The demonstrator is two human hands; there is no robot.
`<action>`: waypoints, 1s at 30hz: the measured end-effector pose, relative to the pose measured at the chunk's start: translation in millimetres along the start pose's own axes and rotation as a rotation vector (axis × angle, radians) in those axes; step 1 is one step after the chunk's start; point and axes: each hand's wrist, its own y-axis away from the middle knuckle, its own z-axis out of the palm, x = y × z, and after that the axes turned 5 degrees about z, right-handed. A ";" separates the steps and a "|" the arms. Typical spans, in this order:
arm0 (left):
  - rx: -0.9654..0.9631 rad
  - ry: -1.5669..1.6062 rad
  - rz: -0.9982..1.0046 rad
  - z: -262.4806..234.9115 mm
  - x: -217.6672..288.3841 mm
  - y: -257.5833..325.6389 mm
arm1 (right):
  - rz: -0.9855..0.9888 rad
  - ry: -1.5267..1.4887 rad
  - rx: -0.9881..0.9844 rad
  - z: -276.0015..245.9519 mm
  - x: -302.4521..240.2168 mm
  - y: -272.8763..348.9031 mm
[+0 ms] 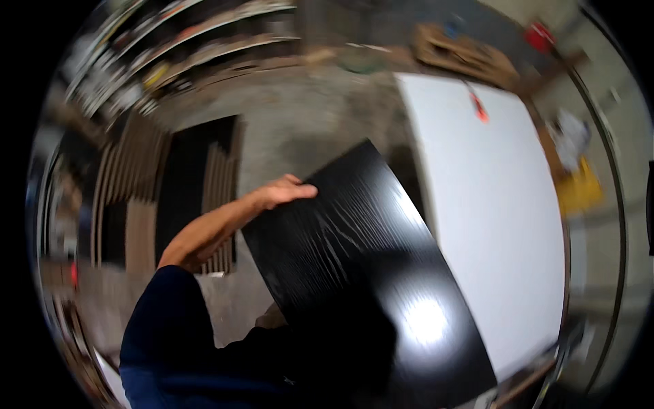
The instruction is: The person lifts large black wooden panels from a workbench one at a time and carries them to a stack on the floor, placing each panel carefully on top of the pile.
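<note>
A large black board [354,225] with a glossy wood-grain face is tilted in front of my body. My left hand [289,191] grips its far left edge, the thumb lying on the face and the fingers going behind it. A bright light reflects off the lower right of the face. The board's near end reaches the bottom of the view beside my dark blue sleeve [163,327]. I do not see my right hand; the board or my body may hide it.
A white-topped table [497,204] stands right of the board, with a small red-orange tool [480,109] on it. Stacks of dark panels [197,184] with brown edges are on the left. Loaded shelves [211,34] line the back. A yellow item [581,189] lies beyond the table.
</note>
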 end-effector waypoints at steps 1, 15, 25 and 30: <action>-0.008 0.097 0.082 -17.4 -39.9 22.9 | -0.007 0.063 -0.053 14.4 -3.0 -3.9; 0.901 0.842 -0.048 -102.7 -456.3 490.6 | -0.233 0.709 -0.842 257.3 75.3 148.8; 1.663 1.182 -0.120 -30.8 -677.1 783.7 | -0.244 0.967 -1.354 476.6 246.0 377.4; 1.934 1.212 -0.244 -1.4 -741.8 849.6 | -0.220 1.095 -1.675 565.6 360.0 528.5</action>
